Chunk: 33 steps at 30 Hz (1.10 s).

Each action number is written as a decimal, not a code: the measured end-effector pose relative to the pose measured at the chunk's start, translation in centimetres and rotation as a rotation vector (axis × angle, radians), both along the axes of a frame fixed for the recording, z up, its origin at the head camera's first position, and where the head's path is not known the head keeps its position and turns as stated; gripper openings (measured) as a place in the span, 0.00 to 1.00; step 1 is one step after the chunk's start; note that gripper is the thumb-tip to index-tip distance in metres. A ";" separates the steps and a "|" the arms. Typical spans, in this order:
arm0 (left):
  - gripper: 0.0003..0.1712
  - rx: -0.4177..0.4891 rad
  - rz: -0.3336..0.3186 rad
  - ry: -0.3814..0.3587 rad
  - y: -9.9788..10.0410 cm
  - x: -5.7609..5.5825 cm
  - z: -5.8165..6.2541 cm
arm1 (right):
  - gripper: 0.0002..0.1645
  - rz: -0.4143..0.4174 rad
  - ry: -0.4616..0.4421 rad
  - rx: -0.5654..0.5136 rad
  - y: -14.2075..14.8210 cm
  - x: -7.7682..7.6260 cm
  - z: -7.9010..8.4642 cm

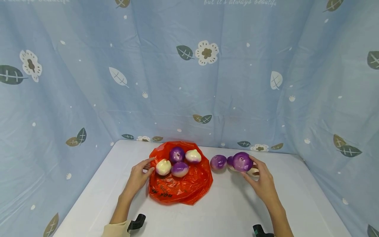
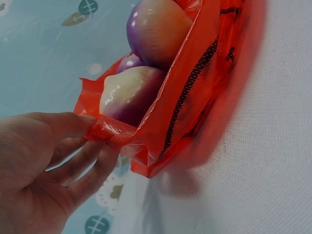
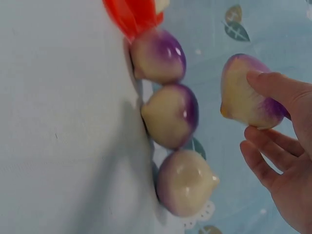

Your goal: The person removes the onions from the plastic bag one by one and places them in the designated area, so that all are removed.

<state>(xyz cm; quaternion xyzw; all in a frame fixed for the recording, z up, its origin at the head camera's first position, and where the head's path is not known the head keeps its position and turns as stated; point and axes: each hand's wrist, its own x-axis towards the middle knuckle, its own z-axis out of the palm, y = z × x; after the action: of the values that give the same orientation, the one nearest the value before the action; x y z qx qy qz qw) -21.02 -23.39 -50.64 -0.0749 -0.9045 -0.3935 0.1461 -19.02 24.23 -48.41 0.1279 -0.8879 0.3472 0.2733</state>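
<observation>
A red plastic bag with dark lettering lies spread open on the white table. Inside it are several purple-and-white turnips, among them a pale one and a purple one. My left hand pinches the bag's left rim between thumb and fingers; the left wrist view shows the gathered plastic at the fingertips. Right of the bag, my right hand holds another turnip by its sides, lifted above the table. In the right wrist view the thumb lies across this turnip's pale side.
Three turnips stand in a row on the table right of the bag: a near one, a middle one and a far one. A blue patterned curtain encloses the back and sides of the white table.
</observation>
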 end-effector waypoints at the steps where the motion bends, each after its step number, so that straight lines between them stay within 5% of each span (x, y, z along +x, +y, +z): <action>1: 0.25 -0.001 -0.002 -0.004 0.0 0.0 0.0 | 0.49 -0.010 -0.002 -0.004 0.3 0.0 0.0; 33: 0.25 -0.003 -0.003 -0.049 0.1 0.1 0.3 | 0.48 -0.265 -0.074 -0.062 6.6 0.5 -0.5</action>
<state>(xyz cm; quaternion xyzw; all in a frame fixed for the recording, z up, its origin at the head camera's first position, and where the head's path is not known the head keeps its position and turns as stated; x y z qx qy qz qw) -20.93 -23.32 -50.36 -0.0667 -0.9083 -0.3941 0.1233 -18.48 30.82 -48.88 -0.0119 -0.8953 0.3401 0.2874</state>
